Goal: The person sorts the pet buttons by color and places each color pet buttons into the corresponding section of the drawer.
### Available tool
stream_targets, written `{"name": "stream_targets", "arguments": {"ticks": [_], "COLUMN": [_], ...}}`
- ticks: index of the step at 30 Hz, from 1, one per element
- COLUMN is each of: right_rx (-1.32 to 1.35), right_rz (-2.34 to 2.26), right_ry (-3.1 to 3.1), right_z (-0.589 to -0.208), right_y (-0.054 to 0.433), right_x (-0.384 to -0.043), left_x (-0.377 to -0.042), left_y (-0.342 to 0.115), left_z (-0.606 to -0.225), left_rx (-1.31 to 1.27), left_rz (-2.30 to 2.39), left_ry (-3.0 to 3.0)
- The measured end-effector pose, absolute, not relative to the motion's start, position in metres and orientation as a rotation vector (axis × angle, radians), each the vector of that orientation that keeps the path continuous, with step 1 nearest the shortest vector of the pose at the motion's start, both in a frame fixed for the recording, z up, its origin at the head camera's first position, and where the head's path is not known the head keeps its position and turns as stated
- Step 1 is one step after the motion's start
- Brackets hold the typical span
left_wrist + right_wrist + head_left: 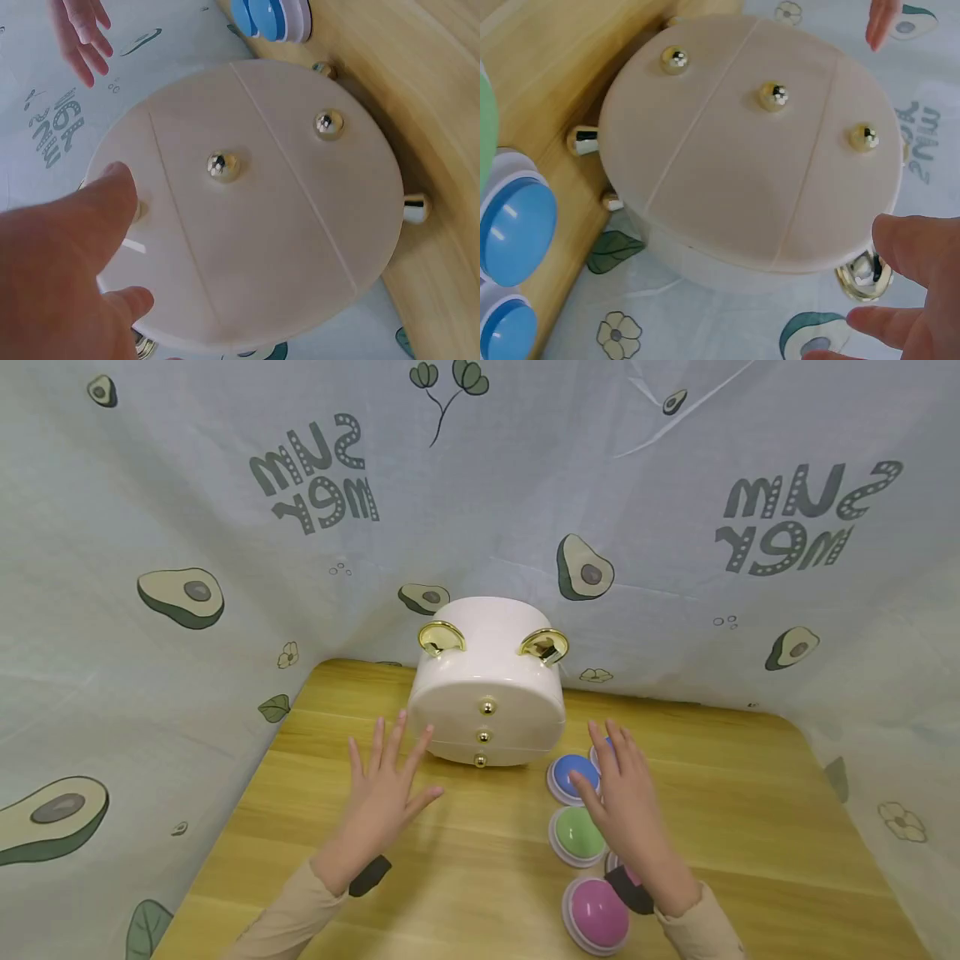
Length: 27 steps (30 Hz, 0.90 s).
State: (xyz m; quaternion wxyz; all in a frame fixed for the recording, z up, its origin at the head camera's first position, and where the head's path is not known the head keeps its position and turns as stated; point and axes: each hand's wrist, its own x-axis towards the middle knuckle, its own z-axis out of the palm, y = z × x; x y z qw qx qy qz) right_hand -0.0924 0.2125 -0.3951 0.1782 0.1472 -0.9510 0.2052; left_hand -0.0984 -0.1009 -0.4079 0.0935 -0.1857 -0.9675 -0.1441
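A glossy white rounded drawer box (480, 635) with two gold ear-shaped trims and three gold ball knobs stands at the back middle of the wooden table. To its front left, my left hand (378, 806) hovers with its fingers spread, holding nothing. In the left wrist view that hand (67, 262) appears in front of the box front (255, 225). My right hand (633, 814) hangs at the front right of the box, fingers extended and nothing in them. Below it are a blue dome button (573, 777) and a green one (579, 832), partly covered.
Nearer the table's front lies a pink dome button (600, 912), with another pink one half hidden under the right wrist. A second blue button (508, 330) shows in the right wrist view. A printed avocado cloth (480, 510) hangs behind and beside the wooden table (750, 827).
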Motion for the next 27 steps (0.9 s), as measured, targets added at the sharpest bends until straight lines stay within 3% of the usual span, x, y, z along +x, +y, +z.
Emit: {"name": "stream_targets", "arguments": {"ticks": [11,27], "right_rx": [0.524,0.765], "right_rz": [0.683,0.947], "right_ry": [-2.658,-2.53], "right_z": [-0.374,-0.359], "right_y": [0.203,0.182], "right_x": [-0.096,-0.105], "left_x": [-0.112,-0.176], "left_y": [-0.118,-0.129], "left_z": [-0.377,-0.332], "left_rx": [-0.64,-0.846], "left_rz": [-0.534,-0.894], "left_ry": [-2.763,-2.523]}}
